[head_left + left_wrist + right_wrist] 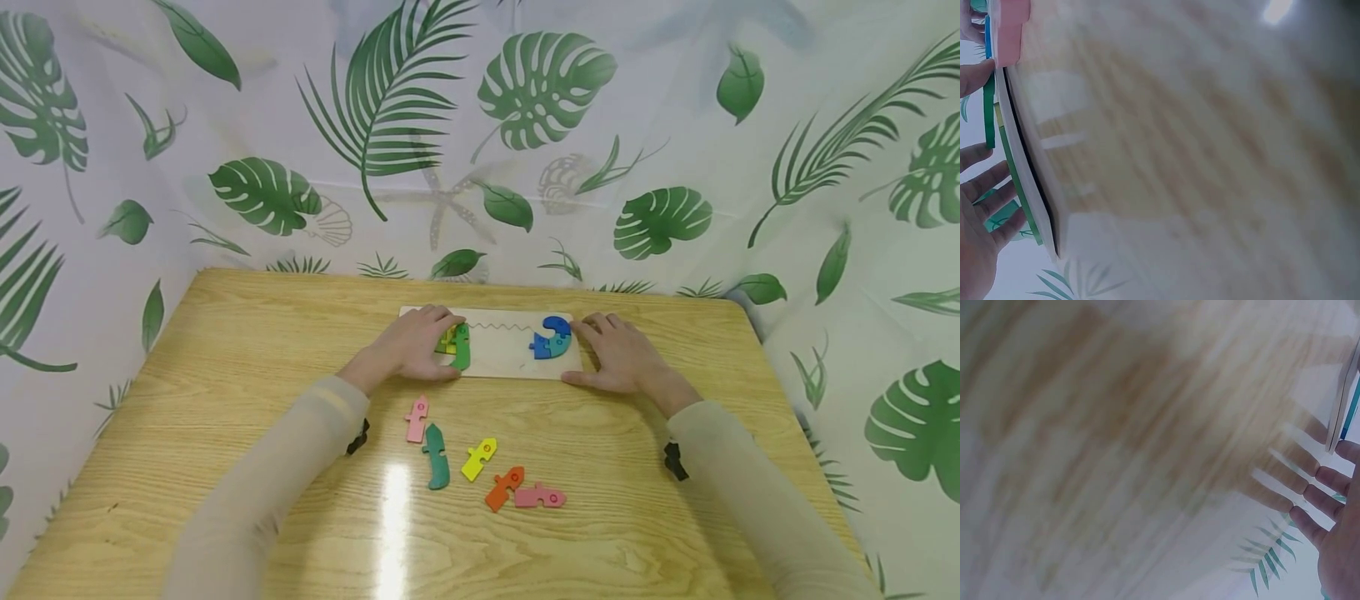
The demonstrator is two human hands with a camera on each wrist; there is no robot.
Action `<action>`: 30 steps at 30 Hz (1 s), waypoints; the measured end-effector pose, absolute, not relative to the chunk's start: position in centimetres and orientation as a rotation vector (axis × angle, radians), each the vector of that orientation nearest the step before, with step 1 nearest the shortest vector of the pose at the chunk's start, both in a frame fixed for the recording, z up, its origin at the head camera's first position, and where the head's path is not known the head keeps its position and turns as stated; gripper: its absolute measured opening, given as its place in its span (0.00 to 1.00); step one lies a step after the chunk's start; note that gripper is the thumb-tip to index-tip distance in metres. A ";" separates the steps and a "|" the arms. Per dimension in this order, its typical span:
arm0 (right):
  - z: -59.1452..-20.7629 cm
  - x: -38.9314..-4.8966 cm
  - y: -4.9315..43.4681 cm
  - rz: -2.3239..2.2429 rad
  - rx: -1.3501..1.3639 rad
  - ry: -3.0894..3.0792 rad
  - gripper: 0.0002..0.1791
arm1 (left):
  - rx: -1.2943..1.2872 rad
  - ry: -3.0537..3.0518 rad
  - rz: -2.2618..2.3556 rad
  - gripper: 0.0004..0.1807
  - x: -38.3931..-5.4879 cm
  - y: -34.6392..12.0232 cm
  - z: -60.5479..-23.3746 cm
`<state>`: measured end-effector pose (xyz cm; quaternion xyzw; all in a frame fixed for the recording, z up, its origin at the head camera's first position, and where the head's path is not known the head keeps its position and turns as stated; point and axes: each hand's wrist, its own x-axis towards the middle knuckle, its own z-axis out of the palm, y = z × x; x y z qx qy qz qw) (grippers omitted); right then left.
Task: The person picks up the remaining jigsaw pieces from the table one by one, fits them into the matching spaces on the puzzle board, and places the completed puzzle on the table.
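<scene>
My left hand (412, 343) is over the left end of a pale wooden puzzle board (498, 357). Between its thumb and index finger it pinches a green puzzle piece (462, 348); the left wrist view shows this piece (989, 115) standing out from the board, one end at the thumb, the other at the index finger. Yellow pieces (447, 340) lie on the board beside it, partly covered by the hand. My right hand (622, 354) rests at the board's right end, fingers extended, thumb at the front corner, index fingertip near the joined blue pieces (559, 344).
Loose on the wooden table (300, 333) in front of the board lie a pink piece (417, 421), a teal piece (435, 458), a yellow piece (478, 460), an orange piece (504, 490) and another pink piece (538, 497). A leaf-print cloth (525, 217) hangs behind the table.
</scene>
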<state>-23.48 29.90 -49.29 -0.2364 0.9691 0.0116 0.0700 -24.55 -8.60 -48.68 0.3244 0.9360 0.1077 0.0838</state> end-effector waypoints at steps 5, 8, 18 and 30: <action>-49.4 -23.6 30.0 0.037 -0.712 2.922 0.60 | 0.974 2.799 0.329 0.50 -24.7 -8.4 -48.6; -49.5 -23.6 30.0 0.032 -0.712 2.926 0.60 | 0.979 2.809 0.335 0.49 -24.8 -8.3 -48.6; -49.8 -23.7 30.2 0.030 -0.705 2.910 0.62 | 0.960 2.797 0.342 0.50 -25.1 -7.9 -48.7; -49.7 -23.6 30.2 0.020 -0.714 2.922 0.61 | 0.958 2.795 0.322 0.49 -25.3 -7.6 -48.5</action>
